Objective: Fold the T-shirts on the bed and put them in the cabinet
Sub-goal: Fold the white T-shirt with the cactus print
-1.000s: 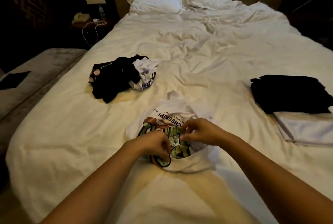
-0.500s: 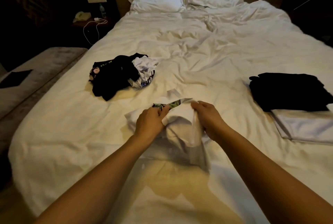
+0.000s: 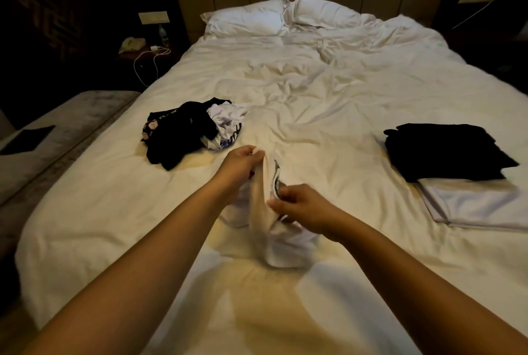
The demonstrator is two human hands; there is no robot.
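Note:
A white T-shirt (image 3: 281,243) with a green printed edge is bunched up on the white bed (image 3: 328,97), near its foot. My left hand (image 3: 238,166) pinches the shirt's far end and lifts it. My right hand (image 3: 300,206) grips the cloth closer to me, by the printed edge. The shirt hangs stretched between both hands, its lower part resting on the sheet. A crumpled heap of black and white T-shirts (image 3: 191,133) lies to the left. On the right lie a folded black T-shirt (image 3: 445,151) and a folded white T-shirt (image 3: 474,203).
Two pillows (image 3: 285,16) lie against the padded headboard. A dark nightstand (image 3: 143,49) with a white cable and a bottle stands left of the bed. A grey bench (image 3: 57,131) runs along the bed's left side. No cabinet is in view.
The hands have drawn apart: my left hand moved up and away with the shirt's end, my right hand pulled back toward me. The shirt went from a bunched heap to a stretched strip.

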